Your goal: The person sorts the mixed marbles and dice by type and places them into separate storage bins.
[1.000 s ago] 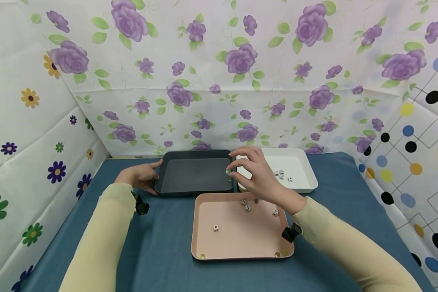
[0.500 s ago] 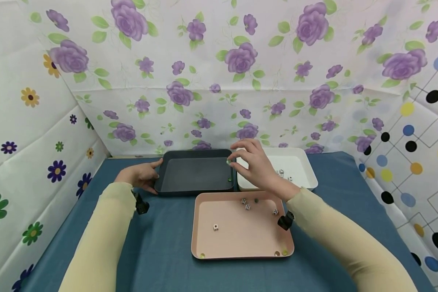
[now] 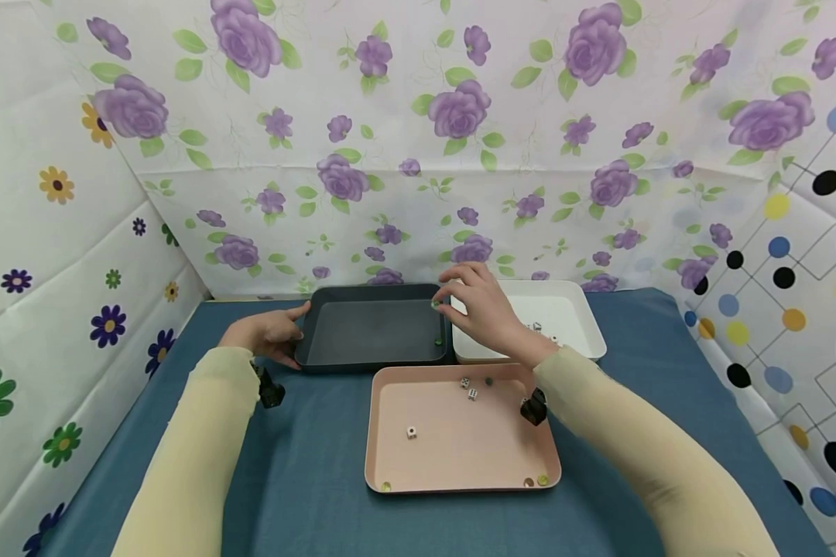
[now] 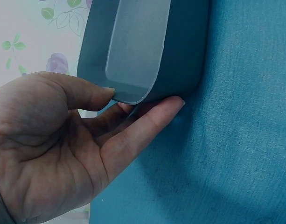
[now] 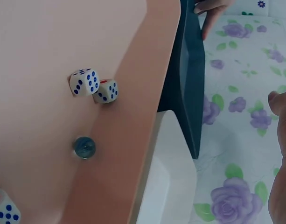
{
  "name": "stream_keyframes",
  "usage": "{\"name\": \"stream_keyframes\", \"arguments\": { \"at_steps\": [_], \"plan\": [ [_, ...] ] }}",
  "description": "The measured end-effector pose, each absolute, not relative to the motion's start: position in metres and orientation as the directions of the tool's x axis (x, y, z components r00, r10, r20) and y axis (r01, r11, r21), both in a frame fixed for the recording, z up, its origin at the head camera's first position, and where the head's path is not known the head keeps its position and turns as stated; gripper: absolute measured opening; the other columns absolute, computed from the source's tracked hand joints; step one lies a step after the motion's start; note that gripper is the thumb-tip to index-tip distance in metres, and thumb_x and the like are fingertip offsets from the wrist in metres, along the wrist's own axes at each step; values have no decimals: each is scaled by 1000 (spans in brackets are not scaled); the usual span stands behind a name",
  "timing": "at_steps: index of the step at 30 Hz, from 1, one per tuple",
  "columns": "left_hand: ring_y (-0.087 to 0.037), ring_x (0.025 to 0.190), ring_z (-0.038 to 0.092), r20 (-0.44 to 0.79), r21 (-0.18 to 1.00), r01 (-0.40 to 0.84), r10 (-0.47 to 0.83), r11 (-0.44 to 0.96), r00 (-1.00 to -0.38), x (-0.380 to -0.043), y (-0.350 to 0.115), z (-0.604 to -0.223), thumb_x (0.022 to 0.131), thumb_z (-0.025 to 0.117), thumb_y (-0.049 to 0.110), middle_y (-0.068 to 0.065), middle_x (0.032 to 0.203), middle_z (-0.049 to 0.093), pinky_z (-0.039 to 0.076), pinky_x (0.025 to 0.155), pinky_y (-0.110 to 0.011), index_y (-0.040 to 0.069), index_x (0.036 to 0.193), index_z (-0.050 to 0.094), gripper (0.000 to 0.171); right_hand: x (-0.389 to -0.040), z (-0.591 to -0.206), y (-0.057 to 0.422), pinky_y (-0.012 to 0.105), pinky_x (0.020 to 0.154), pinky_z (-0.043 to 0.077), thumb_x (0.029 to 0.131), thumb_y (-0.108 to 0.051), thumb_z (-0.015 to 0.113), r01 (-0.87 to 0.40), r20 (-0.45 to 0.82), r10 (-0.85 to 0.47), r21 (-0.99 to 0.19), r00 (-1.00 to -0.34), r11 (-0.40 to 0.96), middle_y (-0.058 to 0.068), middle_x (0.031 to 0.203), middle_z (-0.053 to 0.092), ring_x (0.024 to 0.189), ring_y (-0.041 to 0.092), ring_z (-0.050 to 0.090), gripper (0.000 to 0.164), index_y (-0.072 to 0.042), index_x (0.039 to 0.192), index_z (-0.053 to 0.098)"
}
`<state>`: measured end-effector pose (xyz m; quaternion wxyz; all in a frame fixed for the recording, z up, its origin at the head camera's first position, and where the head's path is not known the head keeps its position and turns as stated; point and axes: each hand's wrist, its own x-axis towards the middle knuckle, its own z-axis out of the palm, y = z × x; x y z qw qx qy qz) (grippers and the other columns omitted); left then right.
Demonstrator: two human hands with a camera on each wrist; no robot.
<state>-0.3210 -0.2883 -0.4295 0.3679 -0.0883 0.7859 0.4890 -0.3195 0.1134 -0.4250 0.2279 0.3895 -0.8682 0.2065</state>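
Note:
My left hand (image 3: pixel 273 334) holds the left end of the dark grey tray (image 3: pixel 362 365). In the left wrist view, its thumb lies on the tray's rim and its fingers are against the outer wall. Above the right end of that tray, my right hand (image 3: pixel 484 309) pinches a small green marble (image 3: pixel 435 304) between thumb and fingertips. Another green marble (image 3: pixel 438 341) lies inside the dark tray near its right wall. Only part of the right hand shows in the right wrist view, where its marble is out of sight.
Right of the dark tray, a white tray (image 3: pixel 588 325) holds several dice (image 3: pixel 537 326), partly behind my right hand. In front, a pink tray (image 3: pixel 453 456) holds dice (image 3: pixel 411 432) and marbles, including a bluish one (image 5: pixel 84 147). A patterned cloth backdrop (image 3: pixel 390 116) stands behind.
My right hand has moved slightly farther back with the marble, its forearm shifting left over the pink tray. The left hand and the trays have stayed put.

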Motion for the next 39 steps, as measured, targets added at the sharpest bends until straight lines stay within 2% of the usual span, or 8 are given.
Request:
{"name": "stream_keyframes", "arguments": {
  "at_steps": [3,11,17,22,27,32,39],
  "plan": [
    [-52,134,46,-664,705,-495,229,507,-712,-322,-289,-429,110,29,-2,-41,161,6,57,90,-56,34,160,-19,78,-323,-431,111,47,118,31,95,-25,77,-745,507,-590,-176,-629,644,4,131,59,131,29,44,7,-23,102,76],
    [-48,124,57,-668,697,-502,210,512,-713,-323,-289,-430,110,29,-2,-42,158,17,58,89,-55,35,160,-18,78,-323,-444,107,50,113,36,95,-26,78,-712,402,-610,-180,-683,679,3,131,59,133,27,41,6,-22,99,76],
    [-47,123,58,-665,698,-499,206,513,-718,-323,-289,-432,110,30,-1,-42,156,21,58,88,-55,35,161,-17,78,-321,-451,103,49,114,35,96,-30,76,-686,316,-622,-159,-716,710,3,131,59,133,28,41,6,-24,97,76],
    [-48,127,55,-666,698,-502,206,511,-717,-323,-288,-431,110,29,-1,-42,157,19,58,89,-55,35,161,-17,77,-320,-458,99,45,117,32,97,-33,74,-664,248,-624,-135,-741,735,2,131,58,134,29,41,7,-27,96,76],
    [-49,131,51,-669,697,-503,209,511,-714,-322,-289,-430,110,29,0,-41,160,12,58,89,-55,35,160,-17,77,-321,-463,98,45,115,34,97,-35,73,-655,217,-624,-123,-751,745,2,132,58,133,28,41,8,-27,96,77],
    [-48,128,54,-668,695,-506,198,511,-717,-322,-289,-430,110,30,0,-40,159,15,58,89,-55,36,161,-16,77,-319,-465,100,46,112,38,97,-34,73,-656,216,-624,-139,-751,742,3,132,58,133,28,41,8,-27,97,77],
    [-49,131,51,-665,700,-503,205,507,-718,-321,-289,-430,110,29,0,-40,161,10,58,90,-55,35,161,-17,77,-316,-465,101,47,111,38,97,-32,74,-652,213,-619,-164,-756,740,3,132,58,133,28,41,8,-25,100,77]
  ]
}}
